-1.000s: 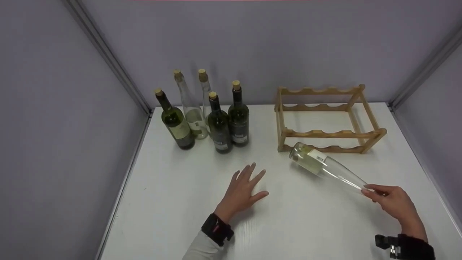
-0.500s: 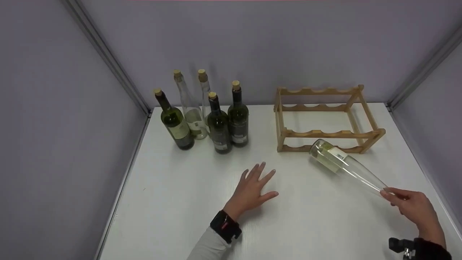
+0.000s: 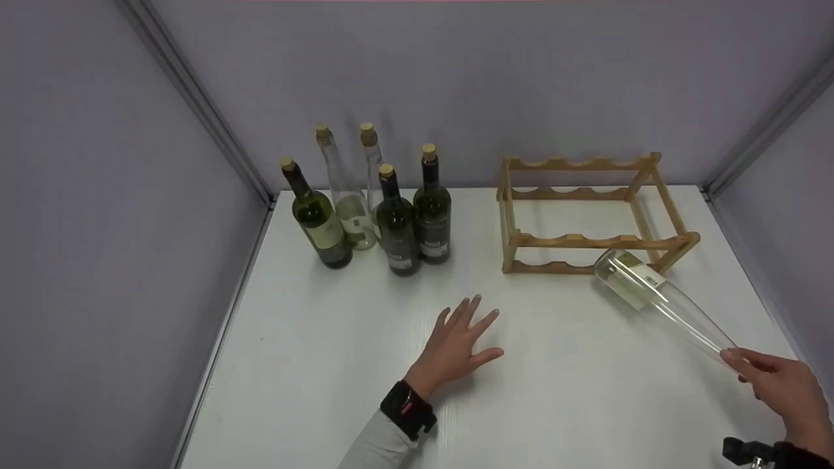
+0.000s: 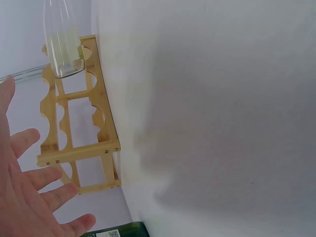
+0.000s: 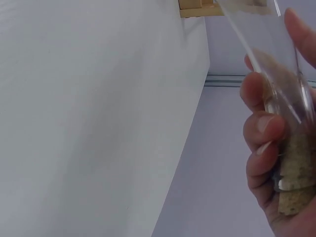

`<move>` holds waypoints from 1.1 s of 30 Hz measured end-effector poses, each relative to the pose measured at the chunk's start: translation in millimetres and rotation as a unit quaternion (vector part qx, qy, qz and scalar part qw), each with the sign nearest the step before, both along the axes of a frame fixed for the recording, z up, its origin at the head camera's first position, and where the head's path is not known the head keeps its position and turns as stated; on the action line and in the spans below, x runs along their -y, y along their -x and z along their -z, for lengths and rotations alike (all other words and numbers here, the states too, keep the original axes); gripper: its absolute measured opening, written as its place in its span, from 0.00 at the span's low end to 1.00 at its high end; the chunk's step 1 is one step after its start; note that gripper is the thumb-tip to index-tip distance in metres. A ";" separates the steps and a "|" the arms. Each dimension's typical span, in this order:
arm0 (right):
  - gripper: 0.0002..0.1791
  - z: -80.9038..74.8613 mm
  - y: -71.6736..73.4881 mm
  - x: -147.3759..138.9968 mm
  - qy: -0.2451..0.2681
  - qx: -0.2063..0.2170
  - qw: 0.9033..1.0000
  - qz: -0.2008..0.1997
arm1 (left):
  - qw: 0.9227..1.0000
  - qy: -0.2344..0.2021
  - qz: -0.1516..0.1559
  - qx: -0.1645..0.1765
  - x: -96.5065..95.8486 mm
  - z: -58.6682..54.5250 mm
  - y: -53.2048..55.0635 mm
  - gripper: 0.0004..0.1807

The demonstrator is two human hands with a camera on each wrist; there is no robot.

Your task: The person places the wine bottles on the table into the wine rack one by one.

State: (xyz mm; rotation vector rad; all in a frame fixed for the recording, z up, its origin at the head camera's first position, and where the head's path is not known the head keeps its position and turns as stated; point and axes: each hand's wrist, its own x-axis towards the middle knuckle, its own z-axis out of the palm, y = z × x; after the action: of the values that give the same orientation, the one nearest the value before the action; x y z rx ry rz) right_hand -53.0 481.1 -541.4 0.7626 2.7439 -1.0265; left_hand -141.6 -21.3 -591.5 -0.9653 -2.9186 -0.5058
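Note:
A clear glass wine bottle (image 3: pixel 664 296) with a pale label slants across the right side in the head view, its base near the rack's front right corner. My right hand (image 3: pixel 782 384) grips it by the neck; the right wrist view shows fingers (image 5: pixel 264 128) curled round the neck, above a cork (image 5: pixel 296 173). My left hand (image 3: pixel 453 348) is spread over the middle of the table, holding nothing. The wooden wine rack (image 3: pixel 586 242) with scalloped rails stands at the back right, no bottles in it.
Several corked bottles stand upright at the back left: dark green ones (image 3: pixel 397 228) in front, with clear ones (image 3: pixel 352 215) behind. Grey walls (image 3: pixel 456 78) enclose the white table (image 3: pixel 313 365) at the back and sides.
My right hand has moved right and slightly toward me with the clear bottle, whose base passed along the rack's front. My left hand shifted slightly right, then stayed.

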 end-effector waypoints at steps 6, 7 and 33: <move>0.33 1.4 -4.6 -4.8 0.032 -0.014 0.999 0.028 | 1.000 -0.009 -0.001 0.009 -0.2 -1.5 -1.9 0.39; 0.28 1.6 -5.1 -5.6 0.042 -0.016 0.998 0.033 | 1.000 -0.010 -0.001 0.011 -0.2 -1.9 -2.3 0.39; 0.49 18.3 16.4 33.9 -0.008 0.024 0.998 0.058 | 1.000 -0.006 -0.006 0.025 3.0 0.6 -4.4 0.39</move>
State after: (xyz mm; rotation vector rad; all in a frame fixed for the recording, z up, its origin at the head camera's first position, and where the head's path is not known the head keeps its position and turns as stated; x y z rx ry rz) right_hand -69.5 447.3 -559.8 0.9456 2.6984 -0.9941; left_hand -137.2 -24.3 -592.1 -0.9477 -2.9599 -0.5539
